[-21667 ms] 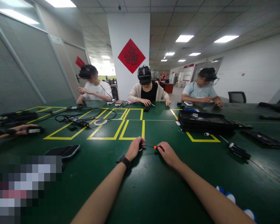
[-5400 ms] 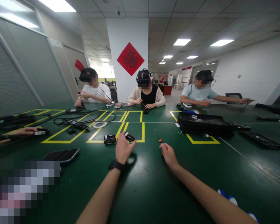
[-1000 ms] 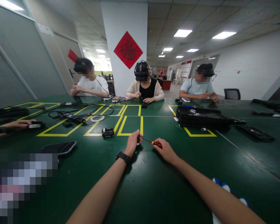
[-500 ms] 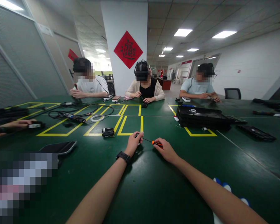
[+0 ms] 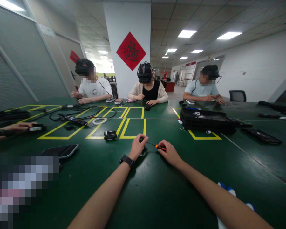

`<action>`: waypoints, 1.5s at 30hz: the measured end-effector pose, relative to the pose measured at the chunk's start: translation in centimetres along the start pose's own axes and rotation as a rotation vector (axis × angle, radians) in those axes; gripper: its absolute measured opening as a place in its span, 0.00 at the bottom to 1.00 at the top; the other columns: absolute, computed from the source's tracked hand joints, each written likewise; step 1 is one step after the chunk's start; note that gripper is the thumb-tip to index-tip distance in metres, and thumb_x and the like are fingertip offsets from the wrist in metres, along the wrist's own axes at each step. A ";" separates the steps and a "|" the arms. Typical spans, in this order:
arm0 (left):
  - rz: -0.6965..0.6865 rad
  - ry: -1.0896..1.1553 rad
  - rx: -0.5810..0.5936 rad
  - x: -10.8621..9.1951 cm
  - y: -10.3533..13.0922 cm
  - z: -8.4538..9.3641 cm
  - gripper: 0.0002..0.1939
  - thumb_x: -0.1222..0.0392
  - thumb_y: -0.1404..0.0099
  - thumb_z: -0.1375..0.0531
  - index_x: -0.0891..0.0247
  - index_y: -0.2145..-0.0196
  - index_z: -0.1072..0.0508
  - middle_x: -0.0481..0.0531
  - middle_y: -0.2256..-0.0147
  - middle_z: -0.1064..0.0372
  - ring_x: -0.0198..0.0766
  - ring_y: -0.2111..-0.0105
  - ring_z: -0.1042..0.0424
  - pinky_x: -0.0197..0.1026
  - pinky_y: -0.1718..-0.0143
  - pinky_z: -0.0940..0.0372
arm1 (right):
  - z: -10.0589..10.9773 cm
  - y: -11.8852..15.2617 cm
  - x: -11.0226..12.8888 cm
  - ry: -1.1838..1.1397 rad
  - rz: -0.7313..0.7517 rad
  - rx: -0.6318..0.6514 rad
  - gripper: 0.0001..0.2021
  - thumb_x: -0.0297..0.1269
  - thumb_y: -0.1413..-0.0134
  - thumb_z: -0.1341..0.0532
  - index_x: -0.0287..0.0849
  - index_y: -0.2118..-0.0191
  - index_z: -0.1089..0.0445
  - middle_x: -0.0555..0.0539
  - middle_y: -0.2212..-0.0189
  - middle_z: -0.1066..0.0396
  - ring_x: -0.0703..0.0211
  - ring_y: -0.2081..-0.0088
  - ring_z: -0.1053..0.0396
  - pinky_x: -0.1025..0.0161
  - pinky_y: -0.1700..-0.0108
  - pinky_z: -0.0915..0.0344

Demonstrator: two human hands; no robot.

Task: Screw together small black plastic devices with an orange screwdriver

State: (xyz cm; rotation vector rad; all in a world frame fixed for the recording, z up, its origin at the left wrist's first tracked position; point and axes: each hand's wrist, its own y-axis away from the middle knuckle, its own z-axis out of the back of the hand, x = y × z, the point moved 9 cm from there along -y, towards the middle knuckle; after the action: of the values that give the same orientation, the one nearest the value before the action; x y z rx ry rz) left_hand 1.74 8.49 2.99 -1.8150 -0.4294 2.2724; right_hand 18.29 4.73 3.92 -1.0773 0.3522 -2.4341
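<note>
My left hand [image 5: 137, 147], with a black watch on the wrist, is closed around a small black object [image 5: 141, 139]. Most of that object is hidden by the fingers, so its kind does not show. In my right hand [image 5: 169, 154] is a screwdriver [image 5: 161, 148] with an orange and black handle, gripped between thumb and fingers. Its thin dark shaft points left and reaches the black object at my left fingertips. Both hands are just above the green table [image 5: 143, 190]. A pair of small black devices [image 5: 110, 135] lies beyond my left hand.
Black trays [image 5: 205, 120] are stacked at the right, with a flat black part [image 5: 262, 136] beside them. Cables [image 5: 85, 111] and a white ring [image 5: 99, 121] lie at the left. Another person's hand [image 5: 21, 126] rests at the left edge. Three people sit across the table.
The black object has turned slightly in my left hand, and both hands have shifted a little. Across the table, the person at the left has raised a hand holding something red.
</note>
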 end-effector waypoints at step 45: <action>0.000 -0.181 0.008 0.4 0.1 -0.1 0.16 0.45 0.43 0.48 0.62 0.77 0.38 0.42 0.84 0.41 0.30 0.85 0.41 0.34 0.78 0.45 | 0.2 -0.1 -0.2 0.021 0.025 0.000 0.08 0.37 0.47 0.45 0.41 0.62 0.35 0.47 0.64 0.34 0.59 0.61 0.38 0.61 0.57 0.41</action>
State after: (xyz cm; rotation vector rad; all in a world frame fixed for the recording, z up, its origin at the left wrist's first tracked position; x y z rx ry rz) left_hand 1.74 8.55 2.54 -1.6115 -0.4478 2.4442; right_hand 18.53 4.95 3.98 -1.0411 0.3705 -2.4248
